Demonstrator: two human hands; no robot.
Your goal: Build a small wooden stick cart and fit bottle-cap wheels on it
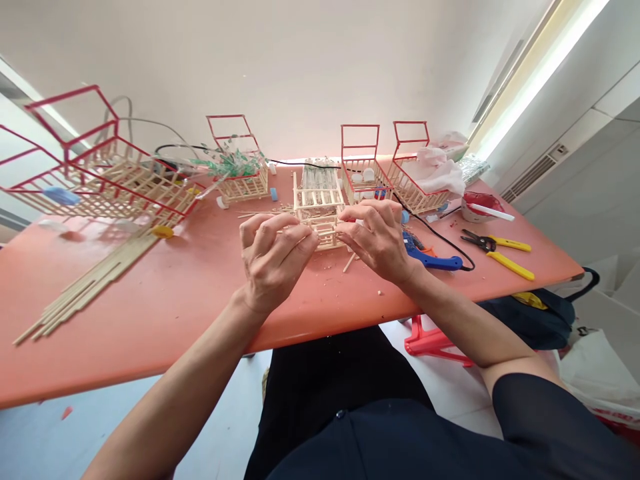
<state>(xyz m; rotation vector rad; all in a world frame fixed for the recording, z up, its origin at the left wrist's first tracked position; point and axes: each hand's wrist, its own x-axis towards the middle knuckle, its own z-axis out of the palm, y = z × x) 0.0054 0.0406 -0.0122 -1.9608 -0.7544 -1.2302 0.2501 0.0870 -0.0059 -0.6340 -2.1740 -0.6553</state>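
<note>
A small unpainted cart frame point(323, 205) of pale wooden sticks stands on the table in front of me. My left hand point(274, 257) is closed, thumb and fingertips pinching the frame's left side near its lower front corner. On the opposite side, my right hand point(376, 241) is also closed with its fingertips on the frame's right edge. The fingers hide parts of both sides. Just right of my right hand lies a blue glue gun point(435, 260), partly covered by that hand. A loose short stick point(349, 262) rests below the frame.
Finished-looking carts with red trim stand along the back: a large one point(100, 173), one with green scraps point(240, 177), and two more point(361, 170) point(415, 180). Long sticks point(90, 290) lie left. Yellow-handled pliers point(500, 250) and a red-stained cup point(481, 208) sit right. The black cord point(440, 233) curves rightward.
</note>
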